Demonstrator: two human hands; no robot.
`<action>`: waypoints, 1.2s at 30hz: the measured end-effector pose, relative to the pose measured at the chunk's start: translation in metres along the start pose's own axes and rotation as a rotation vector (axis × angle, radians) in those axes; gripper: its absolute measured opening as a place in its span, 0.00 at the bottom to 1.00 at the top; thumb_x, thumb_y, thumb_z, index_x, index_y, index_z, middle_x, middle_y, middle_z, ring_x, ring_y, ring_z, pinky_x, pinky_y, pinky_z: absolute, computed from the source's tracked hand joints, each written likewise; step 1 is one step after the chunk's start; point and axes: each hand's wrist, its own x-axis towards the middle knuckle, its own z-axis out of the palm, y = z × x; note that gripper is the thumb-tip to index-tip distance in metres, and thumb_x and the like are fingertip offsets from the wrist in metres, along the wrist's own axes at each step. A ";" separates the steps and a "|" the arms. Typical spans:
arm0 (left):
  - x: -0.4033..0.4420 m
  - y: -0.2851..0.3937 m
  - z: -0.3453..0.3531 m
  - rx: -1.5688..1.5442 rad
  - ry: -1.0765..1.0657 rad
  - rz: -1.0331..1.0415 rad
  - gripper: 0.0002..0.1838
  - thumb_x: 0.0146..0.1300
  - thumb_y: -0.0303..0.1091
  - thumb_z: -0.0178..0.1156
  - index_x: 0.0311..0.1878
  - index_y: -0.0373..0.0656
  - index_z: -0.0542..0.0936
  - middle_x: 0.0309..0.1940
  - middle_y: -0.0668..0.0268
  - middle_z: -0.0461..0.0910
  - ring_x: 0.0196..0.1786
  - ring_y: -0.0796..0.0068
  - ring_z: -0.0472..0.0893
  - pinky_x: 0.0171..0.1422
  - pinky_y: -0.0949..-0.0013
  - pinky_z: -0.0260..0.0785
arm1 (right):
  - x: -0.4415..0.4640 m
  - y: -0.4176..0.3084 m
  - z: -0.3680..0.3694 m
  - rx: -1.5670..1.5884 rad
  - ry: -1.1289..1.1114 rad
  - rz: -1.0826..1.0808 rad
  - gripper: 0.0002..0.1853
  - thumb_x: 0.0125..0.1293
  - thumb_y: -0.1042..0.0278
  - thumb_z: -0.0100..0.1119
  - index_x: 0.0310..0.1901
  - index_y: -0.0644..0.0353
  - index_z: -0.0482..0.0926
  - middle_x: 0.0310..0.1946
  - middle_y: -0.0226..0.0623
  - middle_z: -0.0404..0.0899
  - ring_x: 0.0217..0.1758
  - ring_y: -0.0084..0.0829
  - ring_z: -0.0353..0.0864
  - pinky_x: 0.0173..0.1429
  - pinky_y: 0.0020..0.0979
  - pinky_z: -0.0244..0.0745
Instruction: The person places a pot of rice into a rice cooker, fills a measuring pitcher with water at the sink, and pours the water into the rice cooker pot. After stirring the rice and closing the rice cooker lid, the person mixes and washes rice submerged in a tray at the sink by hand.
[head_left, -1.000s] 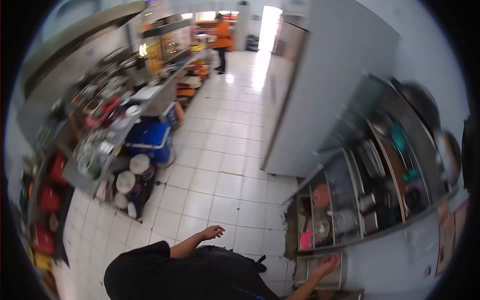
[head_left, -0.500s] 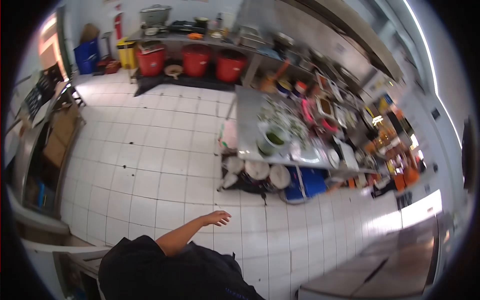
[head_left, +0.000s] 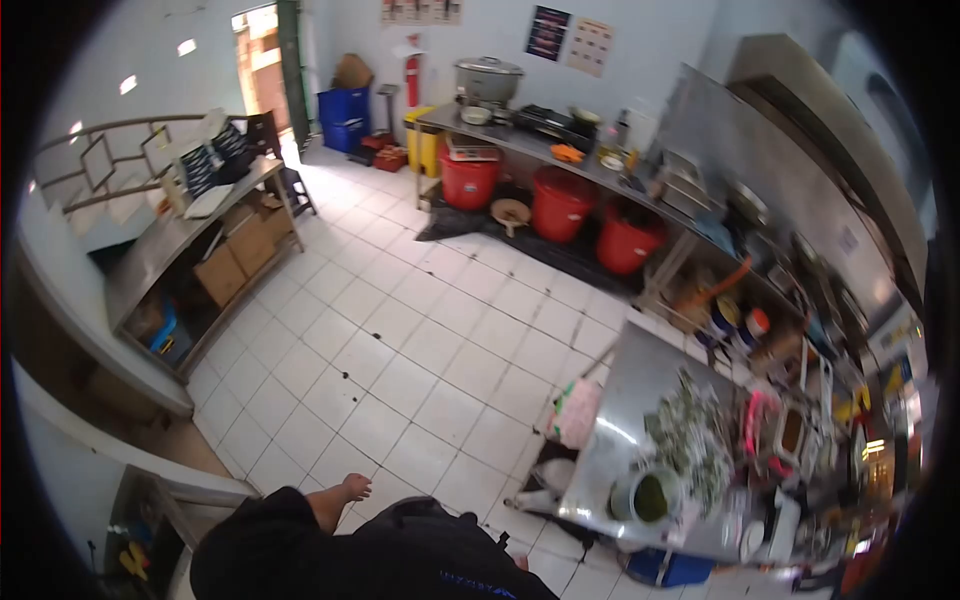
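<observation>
Low in the head view, my left hand (head_left: 357, 487) hangs over the white tiled floor (head_left: 450, 400), fingers loosely curled and slightly apart, holding nothing. Of my right hand (head_left: 520, 562), only a sliver of skin shows beside the dark shirt (head_left: 400, 550); its fingers are hidden. To the right, a steel table (head_left: 625, 410) carries leafy greens (head_left: 690, 435) and a tub with green contents (head_left: 650, 497). The tub is the nearest tabletop item to my right hand.
Red bins (head_left: 562, 205) stand under the back counter (head_left: 540, 145), which holds a large pot (head_left: 487, 80) and a stove. A shelf table (head_left: 150, 265) with cardboard boxes stands left. A pink cloth (head_left: 575, 412) hangs by the steel table. Wall edges border the lower left.
The view has swung left, from the aisle with an orange-clad person to the back counter and doorway. My right hand, earlier near the shelving, is now mostly hidden; my left remains empty.
</observation>
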 end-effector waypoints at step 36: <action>0.401 0.791 -0.299 -0.986 0.495 0.272 0.16 0.72 0.39 0.51 0.56 0.42 0.75 0.43 0.60 0.82 0.43 0.67 0.83 0.43 0.66 0.77 | 0.901 -1.069 0.004 0.085 -0.380 -0.220 0.08 0.68 0.64 0.53 0.43 0.56 0.77 0.33 0.36 0.81 0.31 0.30 0.82 0.29 0.33 0.77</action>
